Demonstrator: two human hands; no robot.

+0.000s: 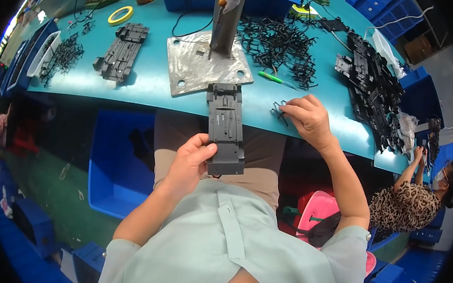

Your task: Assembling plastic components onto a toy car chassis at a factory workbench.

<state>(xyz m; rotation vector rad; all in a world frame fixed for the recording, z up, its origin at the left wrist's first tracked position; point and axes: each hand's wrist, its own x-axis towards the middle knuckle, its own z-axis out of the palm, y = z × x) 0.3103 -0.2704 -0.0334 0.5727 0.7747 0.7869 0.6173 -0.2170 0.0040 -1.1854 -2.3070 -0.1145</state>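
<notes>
My left hand grips the lower left edge of a long black plastic chassis plate, thumb on top. The plate's far end reaches over the table edge to the grey metal base plate. To the right, my right hand pinches a small thin black plastic part just above the table's front edge. A green-handled tool lies a little beyond it. Behind that spreads a heap of similar small black parts. At the left of the table another black chassis plate lies by itself.
A metal post rises from the base plate. Black chassis plates are piled at the right. Yellow tape and small black parts lie left. A blue bin stands below the table; another person works at far right.
</notes>
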